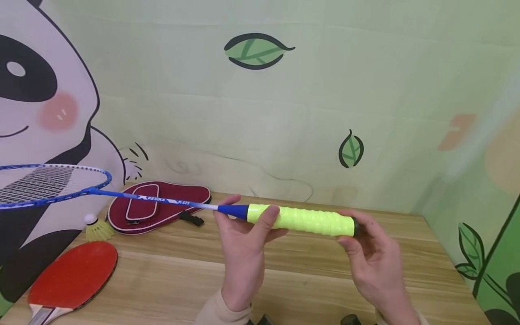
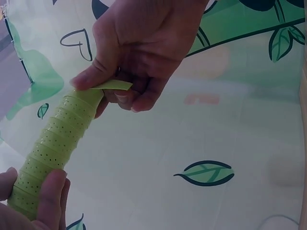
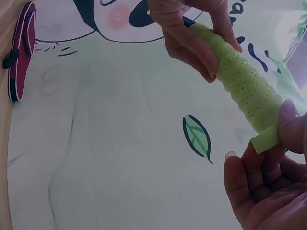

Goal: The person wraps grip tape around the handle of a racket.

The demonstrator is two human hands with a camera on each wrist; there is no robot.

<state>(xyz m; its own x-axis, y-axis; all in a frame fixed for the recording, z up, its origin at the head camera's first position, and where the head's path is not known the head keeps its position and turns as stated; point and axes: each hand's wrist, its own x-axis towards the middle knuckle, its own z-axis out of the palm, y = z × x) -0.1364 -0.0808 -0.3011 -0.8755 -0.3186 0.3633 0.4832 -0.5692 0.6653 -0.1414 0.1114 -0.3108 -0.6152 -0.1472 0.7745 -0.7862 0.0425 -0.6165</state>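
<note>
A blue badminton racket (image 1: 154, 199) is held up level above the table, its strung head off to the left. Bright yellow-green grip tape (image 1: 308, 220), perforated and wound in overlapping ridges, covers the handle. My left hand (image 1: 243, 257) grips the handle by the blue cone, thumb across the tape. At the black butt end, my right hand (image 1: 378, 262) pinches the tape between thumb and fingers. Both wrist views show a short loose tape end (image 2: 112, 85) sticking out there, under the right thumb.
On the wooden table (image 1: 300, 293), a dark red racket case (image 1: 183, 194) lies at the back. A yellow shuttlecock (image 1: 97, 228) and a red table tennis bat (image 1: 75, 273) lie on the left. A printed cloth backdrop (image 1: 195, 117) rises behind the table.
</note>
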